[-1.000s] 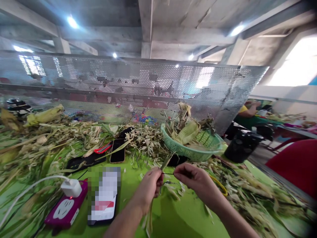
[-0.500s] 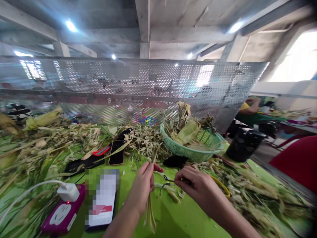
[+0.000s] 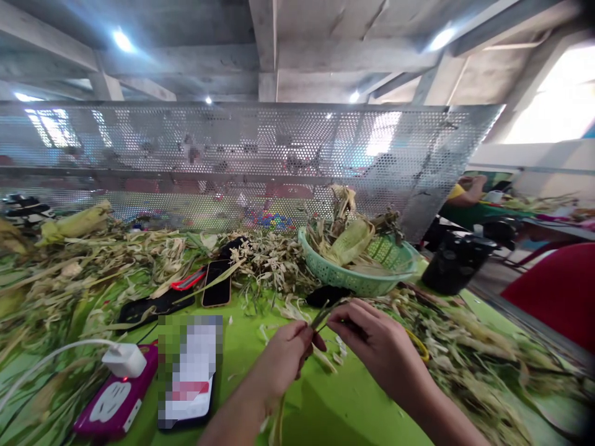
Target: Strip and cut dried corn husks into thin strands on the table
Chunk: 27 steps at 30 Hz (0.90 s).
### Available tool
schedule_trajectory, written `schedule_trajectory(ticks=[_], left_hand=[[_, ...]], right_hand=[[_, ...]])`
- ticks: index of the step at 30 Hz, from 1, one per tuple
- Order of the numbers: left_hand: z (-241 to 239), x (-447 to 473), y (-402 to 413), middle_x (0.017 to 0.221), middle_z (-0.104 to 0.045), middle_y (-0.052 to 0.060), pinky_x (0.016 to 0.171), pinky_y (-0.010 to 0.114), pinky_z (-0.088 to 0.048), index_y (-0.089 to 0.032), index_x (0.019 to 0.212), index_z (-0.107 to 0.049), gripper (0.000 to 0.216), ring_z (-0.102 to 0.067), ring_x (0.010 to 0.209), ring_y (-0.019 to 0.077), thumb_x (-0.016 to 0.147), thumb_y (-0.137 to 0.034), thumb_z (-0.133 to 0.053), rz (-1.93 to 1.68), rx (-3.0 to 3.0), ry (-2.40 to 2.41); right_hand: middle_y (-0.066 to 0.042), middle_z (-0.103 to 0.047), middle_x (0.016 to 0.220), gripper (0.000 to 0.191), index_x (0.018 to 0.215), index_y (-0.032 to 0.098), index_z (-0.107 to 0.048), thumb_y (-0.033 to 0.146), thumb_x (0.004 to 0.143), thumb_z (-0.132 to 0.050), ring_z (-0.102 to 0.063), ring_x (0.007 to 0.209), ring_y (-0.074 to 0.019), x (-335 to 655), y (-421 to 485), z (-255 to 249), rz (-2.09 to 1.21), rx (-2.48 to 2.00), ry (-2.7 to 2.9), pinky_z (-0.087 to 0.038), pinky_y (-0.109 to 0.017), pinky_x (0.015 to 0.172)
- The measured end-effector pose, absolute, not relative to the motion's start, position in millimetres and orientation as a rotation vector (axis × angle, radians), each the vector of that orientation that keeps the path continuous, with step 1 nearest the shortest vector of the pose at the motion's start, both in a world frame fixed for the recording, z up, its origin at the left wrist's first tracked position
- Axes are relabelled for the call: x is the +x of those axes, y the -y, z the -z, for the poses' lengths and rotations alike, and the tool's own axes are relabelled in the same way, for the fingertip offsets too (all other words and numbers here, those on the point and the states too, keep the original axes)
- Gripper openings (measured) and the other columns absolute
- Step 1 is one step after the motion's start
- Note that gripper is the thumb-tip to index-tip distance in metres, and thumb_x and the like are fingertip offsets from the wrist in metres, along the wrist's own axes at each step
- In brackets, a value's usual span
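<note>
My left hand (image 3: 290, 353) is closed around a bundle of dry corn husk strips. One end of the husk strips (image 3: 320, 317) sticks up past the thumb; the long end hangs below the fist. Close on the right, my right hand (image 3: 369, 331) has thumb and fingertips pinched together at the tip of the strips. What lies inside that pinch is mostly hidden by the fingers. Small pale husk scraps (image 3: 325, 359) lie on the green tabletop (image 3: 353, 415) beneath the hands.
A green plastic basket (image 3: 353, 279) with husks stands behind the hands, a black container (image 3: 458, 266) to its right. Husk piles (image 3: 488, 365) spread at both sides. At left are phones (image 3: 217, 285), a purple power strip (image 3: 116, 396) and red-handled cutter (image 3: 188, 280). A perforated metal screen (image 3: 232, 142) rises behind.
My left hand has moved right and tilted the husk strips toward my right hand, which has come up slightly. The dark looped piece seen at my right fingertips no longer shows.
</note>
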<state>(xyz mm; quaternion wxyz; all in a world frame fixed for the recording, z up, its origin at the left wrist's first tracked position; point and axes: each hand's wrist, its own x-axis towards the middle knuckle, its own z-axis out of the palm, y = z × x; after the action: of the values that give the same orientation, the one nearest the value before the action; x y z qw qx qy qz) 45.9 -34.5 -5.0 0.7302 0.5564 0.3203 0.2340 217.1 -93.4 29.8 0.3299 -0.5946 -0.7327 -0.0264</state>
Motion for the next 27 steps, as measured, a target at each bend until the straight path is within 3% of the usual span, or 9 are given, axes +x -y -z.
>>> schedule_trajectory(ticks=[7, 13, 18, 23, 27], left_hand=[[0.7, 39.3, 36.2, 0.056, -0.03, -0.007, 0.049, 0.025, -0.016, -0.017, 0.08, -0.062, 0.022, -0.024, 0.049, 0.0091, 0.081, -0.029, -0.044, -0.455, 1.322, -0.72], [0.0, 36.0, 30.9, 0.056, -0.034, -0.005, 0.05, 0.025, -0.017, -0.018, 0.084, -0.067, 0.026, -0.027, 0.05, 0.0106, 0.083, -0.032, -0.045, -0.442, 1.473, -0.743], [-1.0, 35.5, 27.6, 0.066, -0.053, 0.0, 0.056, 0.025, -0.026, -0.021, 0.08, -0.069, 0.029, -0.041, 0.057, 0.0143, 0.086, -0.03, -0.042, -0.464, 1.726, -0.863], [-8.3, 34.2, 38.0, 0.073, -0.064, 0.002, 0.063, 0.027, -0.034, -0.025, 0.073, -0.069, 0.027, -0.054, 0.068, 0.0197, 0.08, -0.021, -0.043, -0.388, 1.906, -0.875], [-15.5, 35.1, 53.7, 0.077, -0.069, 0.002, 0.07, 0.029, -0.038, -0.027, 0.067, -0.069, 0.029, -0.059, 0.076, 0.0217, 0.076, -0.014, -0.044, -0.28, 2.0, -0.612]], right_hand=[[-0.004, -0.063, 0.08, 0.019, 0.085, 0.022, -0.064, 0.031, 0.093, -0.05, -0.059, 0.069, -0.0159, 228.4, 94.9, -37.9, 0.013, -1.588, 2.001, -0.044, -0.025, 0.063], [-0.003, -0.065, 0.081, 0.018, 0.083, 0.023, -0.066, 0.032, 0.091, -0.053, -0.059, 0.074, -0.0172, 250.6, 98.5, -52.3, -0.014, -1.612, 2.065, -0.044, -0.027, 0.067], [-0.003, -0.066, 0.077, 0.02, 0.075, 0.022, -0.065, 0.036, 0.088, -0.059, -0.056, 0.082, -0.021, 255.2, 100.8, -57.0, -0.061, -1.543, 2.122, -0.042, -0.033, 0.077], [-0.002, -0.062, 0.073, 0.027, 0.078, 0.019, -0.065, 0.039, 0.092, -0.053, -0.054, 0.067, -0.0139, 252.4, 104.1, -57.0, -0.414, -1.5, 2.058, -0.041, -0.025, 0.062], [-0.002, -0.06, 0.074, 0.027, 0.078, 0.019, -0.068, 0.042, 0.089, -0.058, -0.054, 0.069, -0.014, 250.4, 104.7, -59.3, -0.5, -1.426, 2.042, -0.041, -0.025, 0.064]])
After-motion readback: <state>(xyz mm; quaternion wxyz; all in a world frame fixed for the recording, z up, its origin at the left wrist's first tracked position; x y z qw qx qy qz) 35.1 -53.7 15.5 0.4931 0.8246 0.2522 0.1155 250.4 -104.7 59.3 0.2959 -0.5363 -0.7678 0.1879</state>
